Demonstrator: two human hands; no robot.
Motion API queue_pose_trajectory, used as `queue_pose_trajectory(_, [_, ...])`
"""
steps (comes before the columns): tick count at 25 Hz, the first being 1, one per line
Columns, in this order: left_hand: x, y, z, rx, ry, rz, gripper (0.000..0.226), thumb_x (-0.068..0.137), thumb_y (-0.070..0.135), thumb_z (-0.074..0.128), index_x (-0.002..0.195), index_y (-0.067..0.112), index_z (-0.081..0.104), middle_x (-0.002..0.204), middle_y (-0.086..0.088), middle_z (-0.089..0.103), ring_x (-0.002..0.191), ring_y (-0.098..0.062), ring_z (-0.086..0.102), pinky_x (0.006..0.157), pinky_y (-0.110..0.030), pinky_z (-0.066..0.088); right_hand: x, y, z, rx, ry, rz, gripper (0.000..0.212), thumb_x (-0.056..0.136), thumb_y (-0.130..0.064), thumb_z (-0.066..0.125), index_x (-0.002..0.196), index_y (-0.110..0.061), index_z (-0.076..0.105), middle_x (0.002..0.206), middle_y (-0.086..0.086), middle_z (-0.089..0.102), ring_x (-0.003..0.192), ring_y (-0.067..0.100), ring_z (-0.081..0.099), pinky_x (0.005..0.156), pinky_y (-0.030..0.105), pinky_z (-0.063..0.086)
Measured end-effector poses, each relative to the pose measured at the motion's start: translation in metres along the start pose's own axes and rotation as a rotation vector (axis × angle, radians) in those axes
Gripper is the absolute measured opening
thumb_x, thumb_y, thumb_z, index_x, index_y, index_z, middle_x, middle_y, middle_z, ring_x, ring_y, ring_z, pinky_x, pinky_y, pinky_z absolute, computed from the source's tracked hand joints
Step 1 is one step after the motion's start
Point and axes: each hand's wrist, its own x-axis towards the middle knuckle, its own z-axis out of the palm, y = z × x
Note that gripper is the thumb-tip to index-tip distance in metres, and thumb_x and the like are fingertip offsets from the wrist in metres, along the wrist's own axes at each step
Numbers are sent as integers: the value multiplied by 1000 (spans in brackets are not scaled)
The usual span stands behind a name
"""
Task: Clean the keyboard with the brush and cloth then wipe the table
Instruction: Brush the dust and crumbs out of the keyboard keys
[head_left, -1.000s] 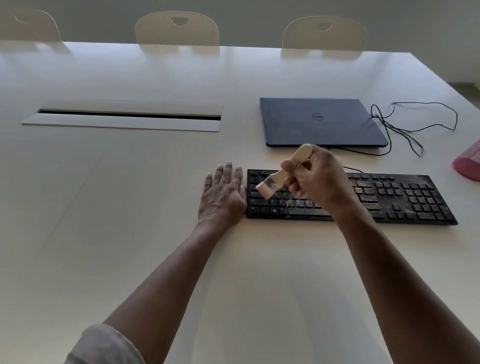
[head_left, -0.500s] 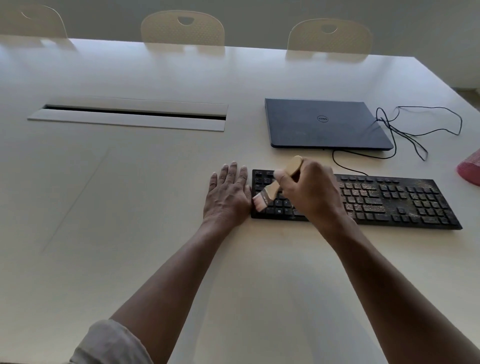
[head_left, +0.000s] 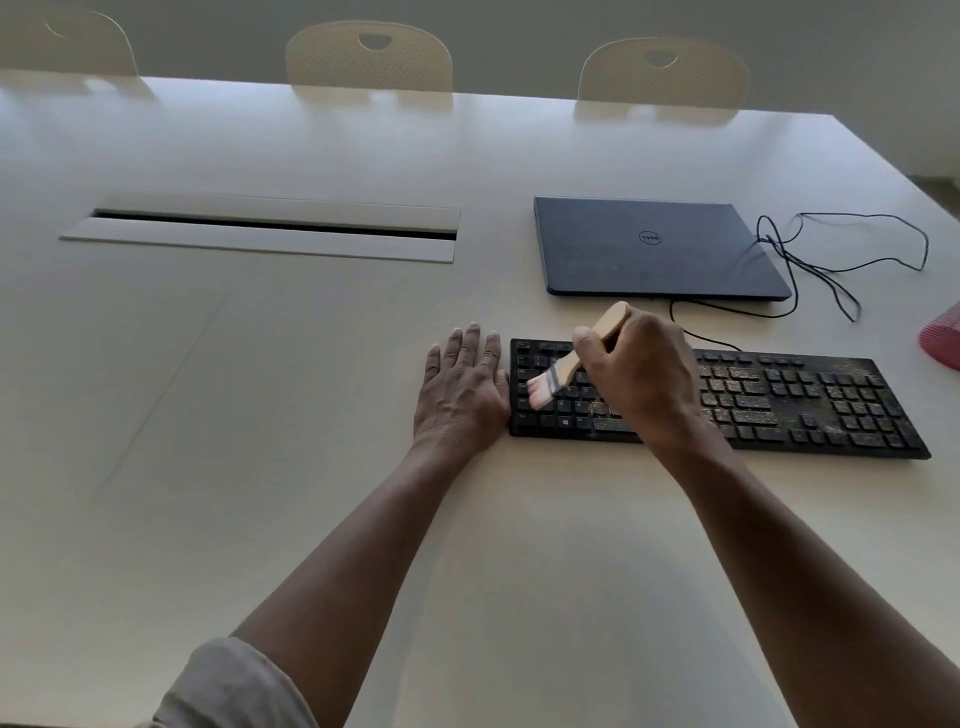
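Keyboard: a black keyboard is laid flat on the pale surface, near its right half; pale dust or grit is seen scattered over the keys at the middle and right, while the left keys look cleaner.
Brush: a small brush with a wooden handle and light bristles is held tilted, handle up and away, bristles down on the left block of keys.
Right hand: the right hand is positioned over the middle-left of the keyboard; its grip is closed around the brush handle, with the handle end seen sticking out above the knuckles.
Left hand: the left hand is laid flat on the surface, fingers straight and together, its grip wide and holding nothing; its edge is set against the left end of the keyboard.
Cloth: a red mesh-like item is cut off by the right edge; whether it is the cloth cannot be told.
Laptop: a closed dark laptop is placed beyond the keyboard.
Cable: a thin black cable is looped beside the laptop's right side.
Cable slot: a long slot is set into the surface at far left.
Chairs: three pale chair backs are lined up along the far edge.
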Motion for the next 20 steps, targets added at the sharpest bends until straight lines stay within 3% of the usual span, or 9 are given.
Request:
queue_pose_trajectory(3, [0, 0, 1, -3, 9, 1, 58, 105, 38, 24, 161, 26, 14, 169, -1, 3, 155, -18, 1, 126, -40, -2, 10, 13, -15, -33, 53, -7, 30, 97, -39, 62, 75, -20, 62, 69, 1, 64, 60, 22, 53, 55, 25, 34])
queue_pose_trajectory(7, [0, -1, 1, -3, 4, 3, 58, 105, 38, 23, 161, 25, 13, 169, -2, 3, 155, -19, 0, 126, -41, -1, 15, -3, -2, 175, -32, -4, 36, 98, -39, 62, 69, -17, 61, 57, -9, 56, 54, 13, 54, 51, 21, 34])
queue_pose_trajectory(10, [0, -1, 1, -2, -1, 8, 58, 105, 38, 22, 161, 25, 13, 169, -2, 2, 155, -20, 0, 126, -41, -1, 8, -3, 5, 46, -25, -93, 31, 100, -39, 61, 76, -19, 65, 61, -9, 55, 52, 13, 52, 47, 19, 31])
queue_pose_trajectory(14, [2, -2, 3, -10, 10, 10, 58, 105, 38, 23, 161, 24, 14, 169, -2, 4, 155, -20, 1, 126, -41, -1, 22, -3, -10, 4, 67, -108, 35, 102, -39, 58, 71, -24, 54, 56, -14, 48, 48, 2, 45, 48, 18, 26])
queue_pose_trajectory(20, [0, -2, 2, -5, 2, 28, 58, 106, 39, 21, 161, 23, 11, 169, -3, 2, 155, -21, -1, 126, -42, -1, 28, -22, 10, 69, -29, -53, 41, 102, -38, 55, 65, -19, 55, 61, -4, 59, 58, 23, 60, 51, 26, 35])
